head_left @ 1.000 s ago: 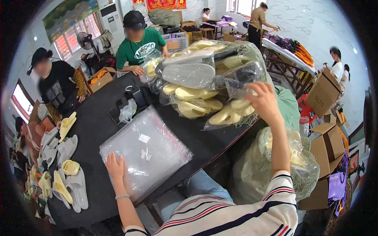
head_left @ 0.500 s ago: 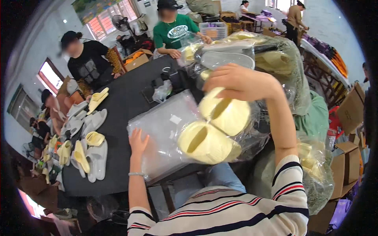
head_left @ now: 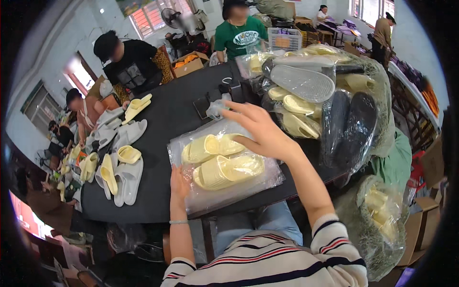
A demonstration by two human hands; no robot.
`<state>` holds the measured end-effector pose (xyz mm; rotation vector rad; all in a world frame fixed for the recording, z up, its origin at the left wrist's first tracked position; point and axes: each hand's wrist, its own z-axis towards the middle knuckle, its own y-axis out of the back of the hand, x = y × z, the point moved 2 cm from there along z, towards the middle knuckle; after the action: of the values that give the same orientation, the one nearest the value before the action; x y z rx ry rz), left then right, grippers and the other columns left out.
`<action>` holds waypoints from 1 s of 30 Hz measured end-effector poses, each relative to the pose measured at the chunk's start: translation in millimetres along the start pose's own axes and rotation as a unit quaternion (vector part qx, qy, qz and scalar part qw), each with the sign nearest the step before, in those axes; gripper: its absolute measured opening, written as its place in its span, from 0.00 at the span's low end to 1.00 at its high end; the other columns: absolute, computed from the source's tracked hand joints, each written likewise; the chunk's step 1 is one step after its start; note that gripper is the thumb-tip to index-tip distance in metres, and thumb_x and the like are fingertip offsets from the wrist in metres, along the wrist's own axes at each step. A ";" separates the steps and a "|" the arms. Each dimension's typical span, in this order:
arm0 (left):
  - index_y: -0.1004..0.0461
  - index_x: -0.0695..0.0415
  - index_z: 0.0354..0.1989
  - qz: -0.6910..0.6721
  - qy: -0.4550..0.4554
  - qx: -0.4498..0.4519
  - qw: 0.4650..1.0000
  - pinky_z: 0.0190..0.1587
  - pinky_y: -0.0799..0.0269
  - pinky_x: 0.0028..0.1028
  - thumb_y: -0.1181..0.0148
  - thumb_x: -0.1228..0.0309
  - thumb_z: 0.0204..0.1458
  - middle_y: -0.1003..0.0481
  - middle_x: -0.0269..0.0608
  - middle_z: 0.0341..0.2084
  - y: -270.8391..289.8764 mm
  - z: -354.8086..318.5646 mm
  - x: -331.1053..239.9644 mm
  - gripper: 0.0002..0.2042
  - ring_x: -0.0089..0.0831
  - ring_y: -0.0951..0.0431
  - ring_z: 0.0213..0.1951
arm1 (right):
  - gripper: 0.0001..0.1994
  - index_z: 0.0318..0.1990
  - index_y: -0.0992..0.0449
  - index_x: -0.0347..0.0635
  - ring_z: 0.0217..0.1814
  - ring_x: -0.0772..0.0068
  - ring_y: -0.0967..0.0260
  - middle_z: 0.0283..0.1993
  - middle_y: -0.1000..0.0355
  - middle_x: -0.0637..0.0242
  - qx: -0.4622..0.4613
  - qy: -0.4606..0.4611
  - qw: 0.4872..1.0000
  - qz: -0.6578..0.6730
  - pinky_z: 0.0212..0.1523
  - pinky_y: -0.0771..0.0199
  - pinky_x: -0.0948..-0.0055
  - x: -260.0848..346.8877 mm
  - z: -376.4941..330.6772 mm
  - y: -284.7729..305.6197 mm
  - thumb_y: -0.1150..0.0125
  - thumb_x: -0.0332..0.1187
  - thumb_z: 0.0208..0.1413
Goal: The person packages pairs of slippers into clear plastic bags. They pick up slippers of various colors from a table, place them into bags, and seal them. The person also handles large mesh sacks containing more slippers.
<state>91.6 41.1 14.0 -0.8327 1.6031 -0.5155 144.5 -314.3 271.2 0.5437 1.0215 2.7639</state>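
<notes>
A pair of pale yellow slippers (head_left: 228, 171) lies flat, seemingly in a clear bag, on top of a stack of clear plastic bags (head_left: 191, 198) in front of me. My right hand (head_left: 262, 130) hovers at the far right side of the pair, fingers spread and gripping nothing. At the left edge of the stack, my left hand (head_left: 180, 184) rests with its fingers stretched out, touching the plastic beside the nearer slipper.
Bagged slippers, including a grey one (head_left: 303, 83) and black ones (head_left: 356, 122), pile up at the right. Loose grey slippers (head_left: 128, 181) and yellow ones lie at left on the black table (head_left: 158, 115). Co-workers stand across the table. A woven sack (head_left: 373, 229) stands low right.
The yellow slippers have come down from my right hand onto the bag stack and lie flat. That hand has let go and opened. The view has shifted, showing more of the right-hand pile.
</notes>
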 end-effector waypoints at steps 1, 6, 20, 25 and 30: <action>0.56 0.59 0.69 0.033 -0.006 -0.023 0.999 0.54 0.32 0.34 0.54 0.57 0.63 0.36 0.53 0.58 8.4 -1.8 -0.4 0.32 0.38 0.31 0.56 | 0.33 0.65 0.40 0.46 0.67 0.52 0.45 0.68 0.44 0.56 -0.017 -0.035 0.999 0.016 0.65 0.45 0.57 -8.9 -23.7 -4.9 0.36 0.29 0.49; 0.56 0.57 0.69 0.346 -0.035 -0.114 0.931 0.27 0.29 0.21 0.48 0.68 0.60 0.32 0.53 0.56 -7.7 4.3 4.6 0.32 0.24 0.24 0.33 | 0.32 0.66 0.44 0.40 0.65 0.50 0.42 0.65 0.42 0.50 -0.098 -0.281 0.954 0.035 0.61 0.39 0.60 -56.8 -148.3 -47.5 0.38 0.31 0.54; 0.52 0.56 0.69 0.490 -0.158 -0.144 0.845 0.19 0.35 0.18 0.50 0.79 0.57 0.25 0.47 0.47 36.7 -19.7 -27.7 0.31 0.16 0.33 0.17 | 0.30 0.63 0.37 0.40 0.30 0.85 0.36 0.27 0.30 0.74 -0.017 -0.370 0.828 0.422 0.36 0.36 0.80 -84.3 -209.0 -94.7 0.35 0.26 0.50; 0.52 0.59 0.68 0.527 -0.142 -0.187 0.817 0.30 0.30 0.22 0.48 0.75 0.58 0.26 0.47 0.45 10.2 -13.5 -22.1 0.31 0.22 0.27 0.29 | 0.22 0.56 0.30 0.35 0.28 0.82 0.37 0.32 0.26 0.70 -0.065 -0.404 0.793 0.451 0.33 0.39 0.81 -107.9 -212.6 -93.7 0.52 0.44 0.64; 0.43 0.63 0.64 0.560 -0.235 -0.216 0.765 0.44 0.29 0.30 0.46 0.69 0.59 0.28 0.49 0.46 53.9 -3.0 -28.9 0.26 0.33 0.24 0.39 | 0.36 0.51 0.27 0.30 0.30 0.77 0.33 0.37 0.24 0.60 -0.037 -0.494 0.702 0.512 0.32 0.34 0.79 -136.2 -147.1 -112.9 0.59 0.61 0.62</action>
<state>77.6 97.2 -5.7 -0.1533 1.4402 0.8921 215.2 -351.8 55.5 2.8260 0.2844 2.2740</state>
